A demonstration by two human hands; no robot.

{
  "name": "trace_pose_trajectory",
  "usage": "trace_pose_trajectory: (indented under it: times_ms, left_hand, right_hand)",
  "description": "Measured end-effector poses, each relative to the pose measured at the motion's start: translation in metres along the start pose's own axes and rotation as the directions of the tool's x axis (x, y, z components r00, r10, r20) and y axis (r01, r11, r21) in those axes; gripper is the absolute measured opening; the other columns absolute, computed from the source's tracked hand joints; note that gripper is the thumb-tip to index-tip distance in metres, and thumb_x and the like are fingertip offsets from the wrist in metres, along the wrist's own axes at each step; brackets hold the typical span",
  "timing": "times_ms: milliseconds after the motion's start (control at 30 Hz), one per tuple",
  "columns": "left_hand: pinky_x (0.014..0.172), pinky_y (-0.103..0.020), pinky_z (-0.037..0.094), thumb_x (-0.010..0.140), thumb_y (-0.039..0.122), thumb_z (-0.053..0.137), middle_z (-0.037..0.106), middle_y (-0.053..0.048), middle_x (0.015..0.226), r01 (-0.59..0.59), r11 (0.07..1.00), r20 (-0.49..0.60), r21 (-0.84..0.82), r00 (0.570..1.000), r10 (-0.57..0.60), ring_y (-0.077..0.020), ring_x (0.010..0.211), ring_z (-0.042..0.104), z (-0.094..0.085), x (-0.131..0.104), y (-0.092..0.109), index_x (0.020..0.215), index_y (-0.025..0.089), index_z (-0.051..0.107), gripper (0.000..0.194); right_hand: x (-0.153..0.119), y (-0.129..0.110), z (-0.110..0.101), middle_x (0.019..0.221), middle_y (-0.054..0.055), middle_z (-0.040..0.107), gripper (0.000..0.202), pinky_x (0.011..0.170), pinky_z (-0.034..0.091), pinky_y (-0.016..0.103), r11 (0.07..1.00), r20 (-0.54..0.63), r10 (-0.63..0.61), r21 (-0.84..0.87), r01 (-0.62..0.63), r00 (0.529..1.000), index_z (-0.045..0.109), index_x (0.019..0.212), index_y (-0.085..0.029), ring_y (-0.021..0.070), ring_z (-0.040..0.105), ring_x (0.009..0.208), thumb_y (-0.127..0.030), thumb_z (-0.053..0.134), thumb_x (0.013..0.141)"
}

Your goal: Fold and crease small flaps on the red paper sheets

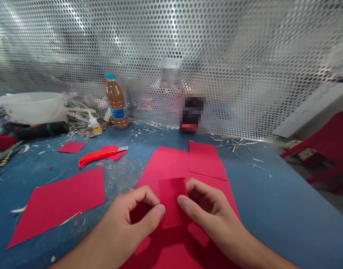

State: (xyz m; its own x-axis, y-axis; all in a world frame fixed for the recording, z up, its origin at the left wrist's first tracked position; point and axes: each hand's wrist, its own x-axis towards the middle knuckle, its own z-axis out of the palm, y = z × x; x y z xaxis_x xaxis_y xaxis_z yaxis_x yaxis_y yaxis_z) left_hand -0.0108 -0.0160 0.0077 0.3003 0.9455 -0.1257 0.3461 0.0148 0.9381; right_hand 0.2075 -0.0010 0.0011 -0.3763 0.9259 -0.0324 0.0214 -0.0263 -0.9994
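Observation:
Between my two hands is a small red paper piece [173, 198], raised a little above a larger red sheet [160, 166]. My left hand [138, 216] pinches its left edge between thumb and forefinger. At the right edge, my right hand [209, 207] grips it with the thumb in front and the fingers behind. Another red rectangle [206, 158] lies flat on the far right corner of the large sheet. The hands cast a shadow over the sheet's near part.
A red utility knife [100, 156] with its blade out rests on red scraps, left of the sheet. More red paper [67, 201] lies nearby. Behind stand a brown-filled bottle [117, 102], a glue bottle [94, 124] and a white tub [34, 108], before a perforated metal panel [230, 67].

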Motion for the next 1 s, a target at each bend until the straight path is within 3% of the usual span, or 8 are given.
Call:
trace_pose_trajectory:
  times_ms: [233,500,800,1000]
  left_hand:
    - [0.064,-0.028,0.039,0.096,0.042,0.058,0.059,0.003,0.07,-0.008,0.999,-0.018,0.041,1.0,0.009,-0.0155,0.069,0.051,-0.0022,0.0031,0.0014,0.074,0.022,0.055,0.03]
    - [0.063,-0.027,0.039,0.093,0.042,0.058,0.056,0.003,0.069,0.003,0.999,-0.014,0.053,1.0,-0.003,-0.0152,0.067,0.05,-0.0052,0.0029,0.0018,0.074,0.022,0.055,0.028]
    - [0.062,-0.026,0.038,0.093,0.043,0.06,0.054,0.004,0.067,0.018,1.0,0.008,0.009,1.0,-0.018,-0.0146,0.065,0.048,-0.0045,0.0036,-0.0017,0.073,0.021,0.053,0.031]
    - [0.059,-0.025,0.037,0.092,0.044,0.062,0.052,0.005,0.065,0.032,0.999,0.019,-0.019,0.999,-0.031,-0.0138,0.062,0.046,-0.0035,0.0038,-0.0011,0.073,0.022,0.052,0.031]
  right_hand:
    - [0.0005,0.0039,-0.0045,0.066,-0.005,0.047,0.037,0.054,0.029,0.024,0.995,-0.012,-0.003,0.097,0.004,1.0,0.059,0.077,-0.019,0.0096,0.034,0.06,-0.048,0.074,0.095]
    - [0.0028,0.0003,-0.0009,0.079,-0.001,0.062,0.029,0.062,0.041,0.024,0.995,-0.072,-0.015,0.096,0.022,0.997,0.068,0.09,-0.02,0.0123,0.05,0.07,-0.047,0.077,0.092]
    - [0.0019,0.0015,-0.0026,0.072,-0.002,0.056,0.034,0.058,0.035,0.025,0.994,-0.066,-0.014,0.107,0.021,0.998,0.063,0.082,-0.019,0.0114,0.044,0.065,-0.049,0.075,0.092]
    - [0.005,0.0002,-0.0011,0.074,-0.003,0.059,0.031,0.06,0.039,0.024,0.99,-0.062,-0.011,0.141,0.02,0.998,0.066,0.091,-0.02,0.0118,0.048,0.066,-0.048,0.079,0.089]
